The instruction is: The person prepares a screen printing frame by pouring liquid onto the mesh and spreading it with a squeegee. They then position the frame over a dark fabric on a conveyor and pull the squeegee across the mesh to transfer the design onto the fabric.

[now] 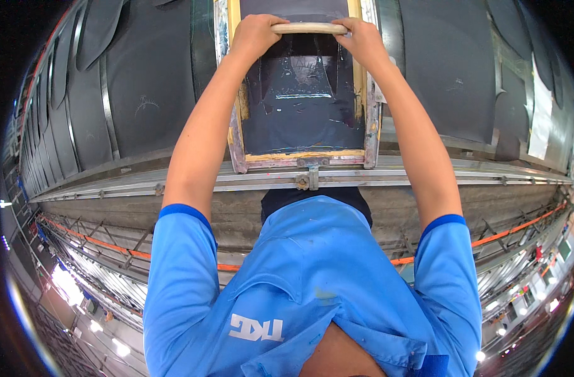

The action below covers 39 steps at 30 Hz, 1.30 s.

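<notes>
Both my arms reach forward to a squeegee (309,28) with a pale bar, held crosswise over a screen-printing frame. Around its left end my left hand (257,34) is closed. My right hand (365,43) grips the other end. The printing frame (312,157) has metal sides edged with yellowish, ink-stained tape. Inside it the dark mesh (299,125) carries wet, glossy streaks and drops. A faint pale design shows in the mesh just nearer than the squeegee. The squeegee's lower edge is hard to make out against the dark mesh.
Dark flat sheets (152,81) lie on the long table left of the frame, and more dark sheets (447,69) lie to the right, some with faint printed marks. A metal rail (425,174) runs along the table's near edge, with a clamp (309,176) at the frame's front.
</notes>
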Tool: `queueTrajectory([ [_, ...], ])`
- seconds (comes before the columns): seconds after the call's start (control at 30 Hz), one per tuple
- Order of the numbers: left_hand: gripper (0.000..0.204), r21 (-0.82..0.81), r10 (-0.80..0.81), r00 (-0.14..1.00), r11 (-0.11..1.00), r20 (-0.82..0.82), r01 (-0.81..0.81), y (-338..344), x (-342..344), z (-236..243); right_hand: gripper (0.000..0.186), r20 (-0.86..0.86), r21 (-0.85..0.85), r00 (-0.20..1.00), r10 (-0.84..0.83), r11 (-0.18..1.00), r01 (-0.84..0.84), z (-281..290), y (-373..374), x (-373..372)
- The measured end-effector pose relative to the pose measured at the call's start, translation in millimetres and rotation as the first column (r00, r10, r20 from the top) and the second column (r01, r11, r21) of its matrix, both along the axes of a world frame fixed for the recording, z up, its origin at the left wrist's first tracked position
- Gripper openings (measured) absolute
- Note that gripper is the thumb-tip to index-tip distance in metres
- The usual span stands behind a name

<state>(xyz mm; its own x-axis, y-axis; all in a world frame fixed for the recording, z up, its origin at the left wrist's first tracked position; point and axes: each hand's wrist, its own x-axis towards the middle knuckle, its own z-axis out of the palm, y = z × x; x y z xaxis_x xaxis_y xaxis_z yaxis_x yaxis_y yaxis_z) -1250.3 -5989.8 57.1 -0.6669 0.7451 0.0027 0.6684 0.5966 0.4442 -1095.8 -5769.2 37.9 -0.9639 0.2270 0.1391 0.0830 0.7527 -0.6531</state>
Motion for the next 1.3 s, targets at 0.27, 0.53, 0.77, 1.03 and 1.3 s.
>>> queueTrajectory([
  [0.27,0.043,0.077,-0.042,0.998,0.996,0.052,0.038,-75.7,124.4,-21.4,0.051,0.08,-0.096,0.997,-0.005,0.995,0.013,-2.9,-77.4,128.2],
  [0.53,0.048,0.095,-0.081,0.994,0.993,0.071,0.074,-120.0,188.5,-2.5,0.045,0.167,-0.311,0.986,-0.028,0.947,0.079,25.3,-74.3,173.4],
  [0.77,0.061,0.106,-0.016,0.999,0.994,-0.045,0.021,-100.6,201.0,-5.4,0.033,0.153,-0.271,0.841,-0.52,0.796,0.541,-44.9,34.2,95.9],
  [1.03,0.065,0.18,-0.082,0.997,0.98,-0.012,0.083,-133.7,228.4,-1.1,0.027,-0.075,-0.188,0.815,-0.574,0.811,0.554,-6.6,14.8,80.0],
  [1.3,0.063,0.198,0.01,1.0,0.98,0.0,-0.01,-247.5,181.4,22.1,0.029,-0.046,-0.292,0.829,-0.557,0.801,0.522,32.1,-117.6,17.4],
])
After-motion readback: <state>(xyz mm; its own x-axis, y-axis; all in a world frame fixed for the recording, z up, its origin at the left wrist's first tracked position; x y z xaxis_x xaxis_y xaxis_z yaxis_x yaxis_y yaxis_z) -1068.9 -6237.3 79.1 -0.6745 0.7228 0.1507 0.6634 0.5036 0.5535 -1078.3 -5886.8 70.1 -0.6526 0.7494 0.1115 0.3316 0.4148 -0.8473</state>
